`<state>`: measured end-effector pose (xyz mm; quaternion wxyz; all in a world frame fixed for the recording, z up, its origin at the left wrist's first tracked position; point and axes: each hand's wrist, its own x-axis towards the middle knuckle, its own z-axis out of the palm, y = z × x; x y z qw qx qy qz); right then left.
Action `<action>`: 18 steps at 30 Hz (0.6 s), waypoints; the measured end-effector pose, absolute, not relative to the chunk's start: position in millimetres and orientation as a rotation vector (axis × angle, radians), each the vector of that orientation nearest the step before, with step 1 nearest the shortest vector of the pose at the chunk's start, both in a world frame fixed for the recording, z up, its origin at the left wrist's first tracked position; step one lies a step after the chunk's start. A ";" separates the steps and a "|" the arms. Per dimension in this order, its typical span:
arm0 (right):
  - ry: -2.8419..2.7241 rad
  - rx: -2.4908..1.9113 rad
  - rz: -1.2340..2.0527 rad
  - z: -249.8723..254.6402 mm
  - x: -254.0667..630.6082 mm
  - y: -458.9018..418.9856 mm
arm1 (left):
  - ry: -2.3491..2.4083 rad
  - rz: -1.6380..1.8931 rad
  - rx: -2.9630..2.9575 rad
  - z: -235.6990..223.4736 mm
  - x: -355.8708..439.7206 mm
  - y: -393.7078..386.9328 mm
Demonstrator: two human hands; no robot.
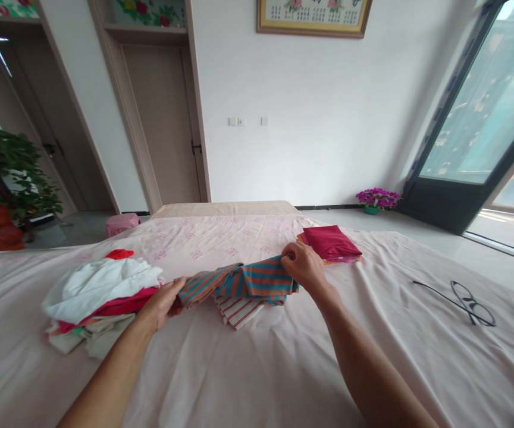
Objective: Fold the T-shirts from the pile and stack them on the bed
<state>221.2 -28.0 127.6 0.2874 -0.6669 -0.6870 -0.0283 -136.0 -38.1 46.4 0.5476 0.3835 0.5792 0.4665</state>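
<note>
Being clamped by left hand (163,305) and right hand (305,264), striped cloth (263,278) is part-folded; red stack (332,242) is folded, white-topped heap (109,280) unfolded.

And here are two bare hands, left hand (163,304) and right hand (304,261), smooth-skinned and ungloved! Just behind the left one comes a bare left wrist (149,321), then a slim left forearm (114,368), uncovered right down to the picture's edge. Behind the right one, a narrow right wrist (327,292) broadens into the right forearm (364,356), and that's bare skin too.
</note>
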 end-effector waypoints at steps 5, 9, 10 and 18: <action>-2.030 -1.898 -0.027 117.3 223.1 -26.8 | 1.939 1.066 1.499 42.0 -125.3 -43.4; -2.146 -1.737 -0.032 111.6 202.4 -32.6 | 1.961 1.261 2.160 47.4 -96.8 -55.2; -2.167 -1.691 -0.050 111.2 195.8 -35.4 | 1.887 1.220 2.259 48.4 -88.4 -58.8; -2.349 -1.510 -0.132 94.0 159.2 -50.8 | 1.971 0.777 2.304 44.0 -65.5 -67.3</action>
